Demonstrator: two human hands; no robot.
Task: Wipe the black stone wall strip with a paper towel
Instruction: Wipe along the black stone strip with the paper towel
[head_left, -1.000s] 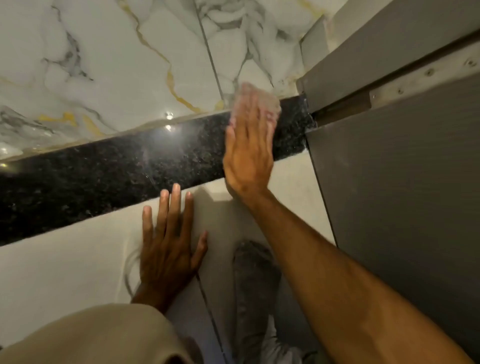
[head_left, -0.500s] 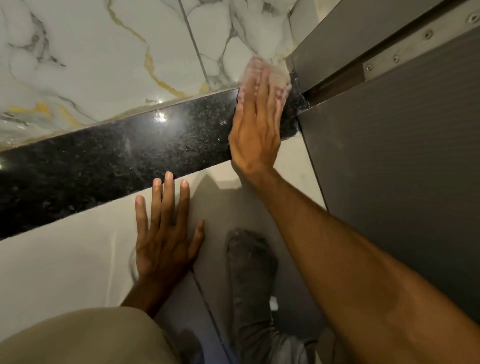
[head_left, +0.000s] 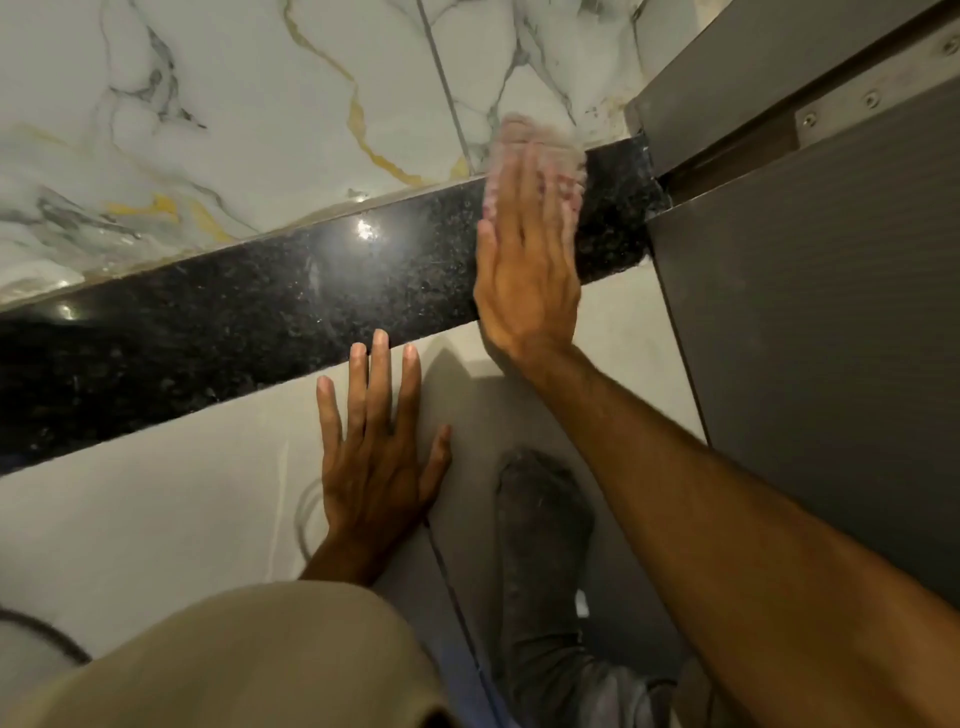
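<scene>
Glossy gold-veined white marble (head_left: 234, 130) fills 11 o'clock above the polished, speckled black stone strip (head_left: 234, 322), a band slanting from 9 to 2 o'clock. At 1 o'clock the right hand (head_left: 524, 280), fingers straight, presses a blurred paper towel (head_left: 540, 143) onto the strip; the left hand (head_left: 374, 457) lies spread flat on matte tile (head_left: 156, 519) below.

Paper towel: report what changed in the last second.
The right hand slid the paper towel along the black strip toward the door, then back slightly. It stays pressed flat on the towel; the left hand stays flat on the wall below.
</scene>
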